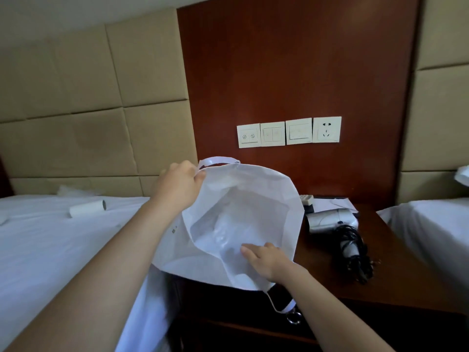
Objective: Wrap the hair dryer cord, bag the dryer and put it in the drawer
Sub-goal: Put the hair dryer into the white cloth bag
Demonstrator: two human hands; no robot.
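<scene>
A white fabric bag (243, 199) is held with its mouth wide, tilted toward me above the left part of the dark wooden nightstand (396, 278). My left hand (180, 186) grips the bag's far rim beside its upper handle. My right hand (266, 260) holds the near rim, fingers reaching into the mouth. The silver hair dryer (332, 219) lies on the nightstand to the right of the bag, with its black cord (355, 257) bundled around the handle. A metal ring pull (294, 318) marks the drawer front below the bag's lower handle.
A white bed (50, 250) lies on the left with a white roll (87, 209) on it. Another white bed (431, 224) is at the right. A remote (306, 199) and papers sit at the nightstand's back. Wall switches and a socket (327, 129) are above.
</scene>
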